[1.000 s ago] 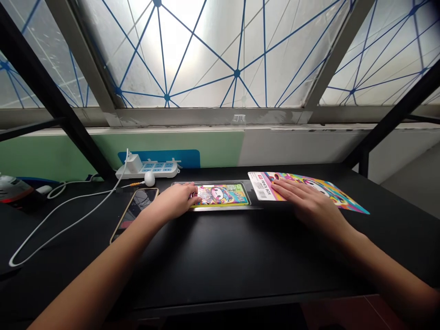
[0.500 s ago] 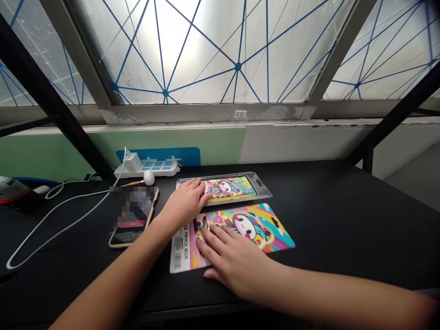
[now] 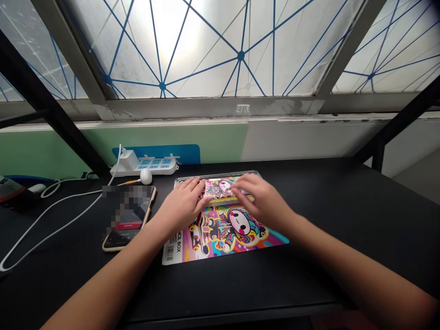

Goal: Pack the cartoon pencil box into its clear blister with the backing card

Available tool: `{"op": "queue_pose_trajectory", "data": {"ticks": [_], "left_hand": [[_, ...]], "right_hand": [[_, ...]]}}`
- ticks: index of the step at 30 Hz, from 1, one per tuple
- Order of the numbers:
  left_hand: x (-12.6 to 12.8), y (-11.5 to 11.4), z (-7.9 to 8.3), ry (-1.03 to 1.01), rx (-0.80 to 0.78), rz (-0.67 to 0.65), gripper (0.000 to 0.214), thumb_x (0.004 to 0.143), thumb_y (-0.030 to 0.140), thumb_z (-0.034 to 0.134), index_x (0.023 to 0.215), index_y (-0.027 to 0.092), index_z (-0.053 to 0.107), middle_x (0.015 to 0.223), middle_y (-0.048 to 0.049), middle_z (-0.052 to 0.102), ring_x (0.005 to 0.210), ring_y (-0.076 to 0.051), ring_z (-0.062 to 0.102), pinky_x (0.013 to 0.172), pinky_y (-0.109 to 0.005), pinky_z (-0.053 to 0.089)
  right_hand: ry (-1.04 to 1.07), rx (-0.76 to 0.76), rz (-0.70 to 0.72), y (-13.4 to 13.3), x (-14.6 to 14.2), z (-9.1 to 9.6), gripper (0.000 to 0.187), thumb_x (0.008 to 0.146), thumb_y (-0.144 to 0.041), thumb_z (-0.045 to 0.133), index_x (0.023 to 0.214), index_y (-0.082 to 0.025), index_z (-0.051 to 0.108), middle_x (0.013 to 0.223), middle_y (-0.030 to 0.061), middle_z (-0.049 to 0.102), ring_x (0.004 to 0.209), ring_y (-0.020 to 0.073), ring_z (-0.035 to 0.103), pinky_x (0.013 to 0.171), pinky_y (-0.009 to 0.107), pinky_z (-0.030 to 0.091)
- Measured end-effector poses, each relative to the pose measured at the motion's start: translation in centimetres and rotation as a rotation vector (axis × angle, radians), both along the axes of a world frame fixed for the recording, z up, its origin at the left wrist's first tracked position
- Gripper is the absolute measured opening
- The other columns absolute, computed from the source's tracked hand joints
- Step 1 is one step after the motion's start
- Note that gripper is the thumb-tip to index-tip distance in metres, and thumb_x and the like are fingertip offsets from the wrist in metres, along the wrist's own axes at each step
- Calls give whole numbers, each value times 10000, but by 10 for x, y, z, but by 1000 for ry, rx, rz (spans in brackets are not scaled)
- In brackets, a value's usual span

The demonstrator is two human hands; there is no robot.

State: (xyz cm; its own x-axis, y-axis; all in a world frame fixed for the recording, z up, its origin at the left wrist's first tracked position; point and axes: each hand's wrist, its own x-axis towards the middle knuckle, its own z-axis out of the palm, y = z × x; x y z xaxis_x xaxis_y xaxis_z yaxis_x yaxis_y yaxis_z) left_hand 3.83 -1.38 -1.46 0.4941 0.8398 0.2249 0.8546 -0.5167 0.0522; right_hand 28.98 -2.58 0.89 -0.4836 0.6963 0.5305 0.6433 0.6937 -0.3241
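Left hand [image 3: 182,205] lies open, fingers spread over the 9 o'clock end of a clear plastic blister tray [image 3: 215,175]. Right hand [image 3: 260,199] curves above the tray's 3 o'clock end, its fingers slightly bent and blurred; whether it grips or touches, I cannot tell. Inside the tray sits a cartoon-printed pencil box [image 3: 220,187], partly hidden between the hands. A printed backing card [image 3: 220,245] marked "PENCIL BOX" lies flat on the black bench [image 3: 326,220], touching the tray at its 6 o'clock side. A smartphone [image 3: 129,221] lies at 9 o'clock from the left hand, and a white power strip [image 3: 144,166] lies at 11 o'clock.
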Motion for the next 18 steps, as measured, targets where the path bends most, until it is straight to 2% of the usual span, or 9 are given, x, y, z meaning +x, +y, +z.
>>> {"op": "queue_pose_trajectory", "data": {"ticks": [3, 6, 10, 13, 18], "left_hand": [[0, 1, -1, -17, 9, -14, 576, 1066, 484, 344, 1491, 118, 475, 1547, -172, 501, 1458, -315, 424, 1183, -506, 348], [-1, 1, -2, -37, 13, -8, 557, 1061, 487, 356, 1489, 150, 474, 1544, -155, 509, 1444, -318, 442, 1160, -539, 362], [-1, 3, -1, -70, -3, -9, 585, 1054, 490, 378, 1505, 122, 440, 1547, -168, 499, 1433, -327, 447, 1155, -551, 359], [0, 2, 2, -94, -15, -11, 596, 1049, 476, 401, 1508, 97, 424, 1531, -173, 515, 1418, -315, 458, 1155, -521, 365], [-2, 2, 5, -140, -23, 10, 611, 1034, 477, 448, 1521, 112, 401, 1504, -167, 546, 1398, -302, 482, 1151, -494, 368]], "right_hand": [[-139, -179, -147, 39, 31, 6, 305, 1006, -350, 471, 1077, -188, 719, 1096, 134, 658, 1027, 287, 617, 908, 455, 510], [-266, -320, -114, 63, 51, 8, 382, 927, -435, 587, 1197, -192, 708, 1160, 146, 637, 1093, 316, 605, 945, 461, 511], [-384, -441, -44, 79, 57, 15, 590, 799, -601, 692, 1238, -207, 709, 1180, 147, 632, 1147, 348, 591, 933, 441, 530], [-433, -491, -26, 88, 53, 20, 647, 702, -659, 752, 1184, -227, 736, 1164, 137, 631, 1138, 358, 595, 923, 429, 535], [-431, -443, -74, 90, 49, 19, 609, 668, -642, 788, 1117, -233, 740, 1150, 137, 606, 1119, 374, 585, 918, 460, 519]]}}
